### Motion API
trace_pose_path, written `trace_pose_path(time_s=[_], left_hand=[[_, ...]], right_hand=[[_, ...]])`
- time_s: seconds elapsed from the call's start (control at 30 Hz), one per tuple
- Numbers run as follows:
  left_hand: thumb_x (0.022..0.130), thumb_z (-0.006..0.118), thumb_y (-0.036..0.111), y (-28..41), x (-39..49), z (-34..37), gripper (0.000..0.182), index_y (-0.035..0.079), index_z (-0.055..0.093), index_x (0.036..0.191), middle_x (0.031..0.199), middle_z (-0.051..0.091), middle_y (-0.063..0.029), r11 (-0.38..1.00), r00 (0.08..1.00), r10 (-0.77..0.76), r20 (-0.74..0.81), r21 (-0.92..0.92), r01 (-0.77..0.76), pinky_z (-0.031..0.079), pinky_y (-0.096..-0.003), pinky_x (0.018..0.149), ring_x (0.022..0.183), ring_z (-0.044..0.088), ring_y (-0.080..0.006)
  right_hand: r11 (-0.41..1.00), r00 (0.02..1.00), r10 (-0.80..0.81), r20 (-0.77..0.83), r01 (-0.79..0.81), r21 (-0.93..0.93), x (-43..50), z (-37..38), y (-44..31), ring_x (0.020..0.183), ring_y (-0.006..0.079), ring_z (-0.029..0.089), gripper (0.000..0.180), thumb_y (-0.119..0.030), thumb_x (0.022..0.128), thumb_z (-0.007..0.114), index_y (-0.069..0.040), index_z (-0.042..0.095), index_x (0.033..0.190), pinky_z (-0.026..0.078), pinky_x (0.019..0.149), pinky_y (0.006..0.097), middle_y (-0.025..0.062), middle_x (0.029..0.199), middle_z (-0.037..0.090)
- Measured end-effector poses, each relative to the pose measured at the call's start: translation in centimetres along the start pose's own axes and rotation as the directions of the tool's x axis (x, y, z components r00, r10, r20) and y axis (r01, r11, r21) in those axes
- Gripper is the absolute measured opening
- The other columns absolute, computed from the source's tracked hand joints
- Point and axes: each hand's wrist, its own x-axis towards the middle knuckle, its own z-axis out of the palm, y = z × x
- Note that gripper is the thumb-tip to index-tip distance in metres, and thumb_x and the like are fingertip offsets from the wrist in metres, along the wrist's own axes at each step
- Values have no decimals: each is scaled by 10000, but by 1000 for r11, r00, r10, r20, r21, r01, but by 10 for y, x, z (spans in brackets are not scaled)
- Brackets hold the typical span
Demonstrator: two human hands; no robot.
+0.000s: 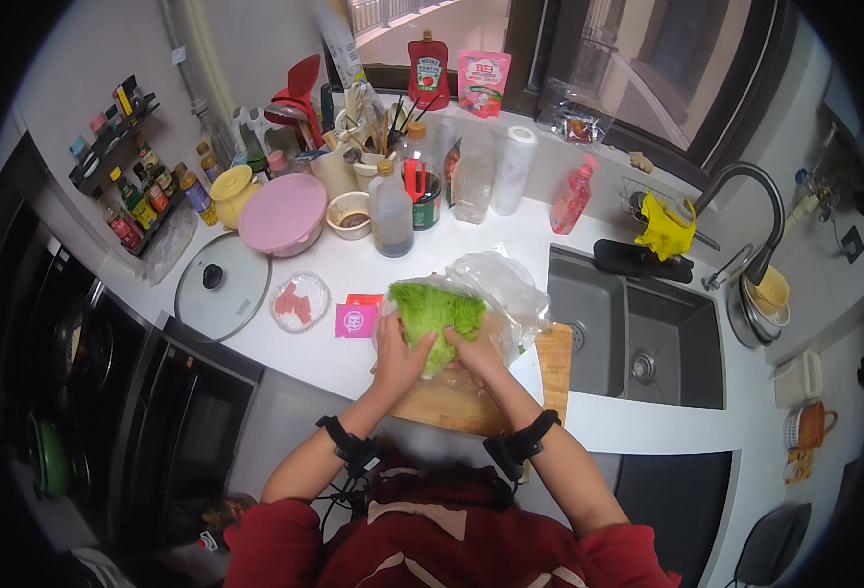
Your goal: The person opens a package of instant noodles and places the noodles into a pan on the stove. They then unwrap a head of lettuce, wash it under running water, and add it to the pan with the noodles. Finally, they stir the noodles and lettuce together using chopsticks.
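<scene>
Green leaf lettuce is gripped from both sides, above a wooden cutting board. My left hand presses its left side, thumb against the leaves. On the other side, my right hand holds it with the thumb laid over the front. Behind and around the leaves spreads a clear plastic bag, crumpled to the right. The hands and bag hide much of the board. Just left lies a pink packet, partly over a red one. A clear dish with pink meat slices stands farther left.
A glass lid and a pink-covered bowl sit to the left. Bottles, including a vinegar-like jug, line the back. On the right are a double sink, a black faucet and a red soap bottle.
</scene>
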Motion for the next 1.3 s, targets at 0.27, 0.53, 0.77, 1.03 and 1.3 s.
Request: trace_pose_path(time_s=[0.27, 0.53, 0.77, 1.03, 1.3], left_hand=[[634, 743, 164, 2, 4, 9, 943, -46, 96, 1286, 1259, 301, -241, 908, 963, -238, 130, -324, 268, 260, -371, 1006, 1207, 300, -324], [666, 690, 105, -34, 21, 27, 851, -59, 134, 1289, 1243, 333, -216, 804, 922, -373, -106, -533, 264, 303, -345, 975, 1168, 360, -289], [848, 470, 218, -33, 31, -22, 469, 24, 334, 1253, 1125, 509, -134, 215, 760, -265, 593, -732, 646, 457, -318, 826, 1000, 534, -237], [876, 375, 438, -21, 32, -73, 416, 115, 497, 1107, 951, 604, -40, 189, 646, -416, 640, -634, 750, 503, -302, 568, 786, 587, -157], [932, 336, 318, -14, 12, -63, 437, 0, 394, 1225, 1152, 493, -108, 498, 909, -291, 298, -764, 410, 384, -290, 870, 1024, 488, -172]], right_hand=[[897, 914, -382, -136, 332, -291, -9, 1, -2, 868, 230, 589, 319, -52, 784, 528, 35, 499, 1089, 488, 681, 329, 163, 1007, 576], [865, 820, -502, -276, 480, -147, 6, -8, 16, 954, 236, 558, 310, 25, 747, 467, 30, 542, 1048, 425, 802, 311, 172, 990, 594], [993, 942, -49, 332, 10, 119, -19, -59, -15, 989, 210, 539, 442, 51, 713, 495, 33, 456, 1153, 432, 854, 303, 126, 1101, 535], [974, 819, 171, 547, -56, -219, -37, -104, -28, 1016, 201, 520, 500, -50, 737, 606, 20, 437, 1202, 406, 882, 289, 117, 1150, 530], [495, 987, -109, 115, 154, -855, -22, -71, 10, 857, 277, 583, 532, -297, 664, 730, 51, 532, 1015, 458, 740, 323, 188, 908, 606]])
